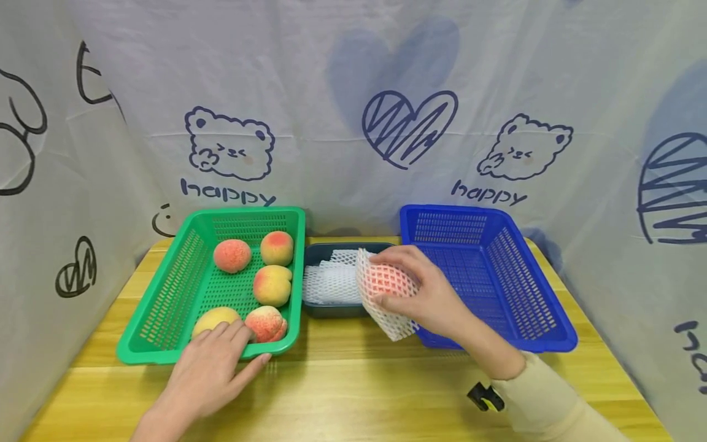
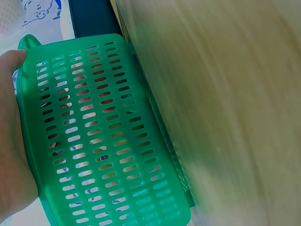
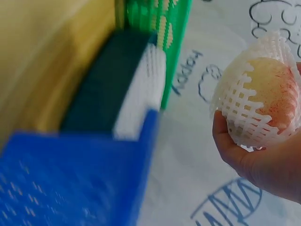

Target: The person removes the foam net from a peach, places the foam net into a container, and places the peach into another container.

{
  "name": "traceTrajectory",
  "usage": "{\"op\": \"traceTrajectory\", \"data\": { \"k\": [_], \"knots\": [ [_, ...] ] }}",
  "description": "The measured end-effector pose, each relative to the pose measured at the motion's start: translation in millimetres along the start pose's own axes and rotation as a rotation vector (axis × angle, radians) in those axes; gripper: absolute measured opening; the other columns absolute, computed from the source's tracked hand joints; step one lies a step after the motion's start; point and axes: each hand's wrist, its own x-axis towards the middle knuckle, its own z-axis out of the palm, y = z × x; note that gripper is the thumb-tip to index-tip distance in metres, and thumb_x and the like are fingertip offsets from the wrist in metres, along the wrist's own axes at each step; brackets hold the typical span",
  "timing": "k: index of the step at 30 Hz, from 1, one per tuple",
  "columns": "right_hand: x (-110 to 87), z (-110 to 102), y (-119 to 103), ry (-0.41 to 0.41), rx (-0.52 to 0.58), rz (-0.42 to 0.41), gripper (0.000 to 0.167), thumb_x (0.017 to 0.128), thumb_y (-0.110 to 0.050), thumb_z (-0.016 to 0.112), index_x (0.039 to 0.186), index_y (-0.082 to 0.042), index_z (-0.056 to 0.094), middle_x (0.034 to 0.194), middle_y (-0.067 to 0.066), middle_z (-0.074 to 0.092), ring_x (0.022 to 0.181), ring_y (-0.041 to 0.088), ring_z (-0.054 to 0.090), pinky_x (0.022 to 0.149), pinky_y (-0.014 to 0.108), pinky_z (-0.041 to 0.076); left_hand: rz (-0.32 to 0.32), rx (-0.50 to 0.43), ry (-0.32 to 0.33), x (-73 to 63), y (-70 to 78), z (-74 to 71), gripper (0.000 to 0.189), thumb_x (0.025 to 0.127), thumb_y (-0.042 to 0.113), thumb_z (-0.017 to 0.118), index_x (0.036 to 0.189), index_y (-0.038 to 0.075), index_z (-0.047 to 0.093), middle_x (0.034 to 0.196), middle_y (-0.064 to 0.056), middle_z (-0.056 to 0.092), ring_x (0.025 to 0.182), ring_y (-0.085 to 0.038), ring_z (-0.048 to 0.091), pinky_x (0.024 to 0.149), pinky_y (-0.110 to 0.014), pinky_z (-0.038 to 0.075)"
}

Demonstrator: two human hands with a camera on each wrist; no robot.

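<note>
My right hand [image 1: 428,288] grips a peach [image 3: 272,92] wrapped in a white foam net sleeve [image 3: 240,106], raised between the dark tray and the blue basket. The net's loose ends stick out past the fruit, and its red shows through the mesh. My left hand [image 1: 212,368] reaches over the front rim of the green basket [image 1: 157,356], its fingertips at a yellow peach [image 1: 216,319] and beside a red-and-yellow peach [image 1: 266,324]. In the left wrist view, the basket wall hides most of those fingers.
More peaches [image 1: 273,285] lie in the green basket. Between the baskets, a dark tray [image 1: 337,310] holds several white foam nets [image 1: 334,283]. The blue basket [image 1: 497,294] stands at the right on the wooden table [image 1: 353,393]. A printed cloth [image 1: 331,153] hangs behind and at both sides.
</note>
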Motion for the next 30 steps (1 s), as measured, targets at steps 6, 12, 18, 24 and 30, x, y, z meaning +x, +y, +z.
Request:
{"op": "traceTrajectory", "data": {
  "k": [6, 12, 18, 24, 30],
  "knots": [
    [-14.1, 34, 8, -0.039, 0.025, -0.015, 0.055, 0.077, -0.017, 0.087, 0.129, -0.021, 0.071, 0.136, -0.001, 0.058, 0.12, 0.023, 0.056, 0.099, 0.045, 0.049, 0.007, 0.002, 0.009, -0.3, 0.0, 0.9, 0.034, 0.095, 0.053, 0.069, 0.092, 0.023, 0.055, 0.085, 0.009, 0.049, 0.07, -0.012, 0.046, 0.062, -0.03, 0.038],
    [-27.0, 60, 19, -0.102, 0.021, 0.029, 0.054, 0.075, -0.017, 0.087, 0.127, -0.025, 0.072, 0.134, -0.004, 0.057, 0.12, 0.021, 0.056, 0.101, 0.043, 0.047, 0.008, -0.001, 0.013, -1.2, 0.1, 0.7, 0.034, 0.095, 0.053, 0.069, 0.092, 0.023, 0.055, 0.084, 0.009, 0.048, 0.071, -0.011, 0.046, 0.062, -0.03, 0.038],
    [-37.0, 74, 37, -0.165, -0.01, 0.066, 0.056, 0.074, -0.014, 0.086, 0.127, -0.026, 0.072, 0.131, -0.005, 0.057, 0.118, 0.02, 0.057, 0.099, 0.041, 0.047, 0.012, 0.002, 0.027, -1.4, -0.8, 1.1, 0.035, 0.095, 0.054, 0.068, 0.092, 0.022, 0.055, 0.085, 0.008, 0.049, 0.071, -0.012, 0.047, 0.062, -0.031, 0.039],
    [-42.5, 86, 54, -0.214, -0.034, 0.141, 0.056, 0.073, -0.014, 0.085, 0.125, -0.029, 0.072, 0.13, -0.008, 0.056, 0.115, 0.018, 0.056, 0.096, 0.04, 0.045, 0.018, 0.001, 0.037, -1.8, -1.9, 2.2, 0.035, 0.094, 0.054, 0.069, 0.093, 0.022, 0.055, 0.085, 0.008, 0.05, 0.071, -0.013, 0.047, 0.061, -0.031, 0.039],
    [-44.2, 93, 63, -0.248, -0.059, 0.135, 0.056, 0.072, -0.015, 0.085, 0.125, -0.028, 0.072, 0.128, -0.007, 0.057, 0.116, 0.019, 0.056, 0.097, 0.039, 0.044, 0.02, 0.003, 0.036, -1.4, -2.0, 2.1, 0.035, 0.094, 0.054, 0.069, 0.093, 0.022, 0.056, 0.085, 0.008, 0.05, 0.071, -0.013, 0.048, 0.061, -0.032, 0.04]
  ]
}}
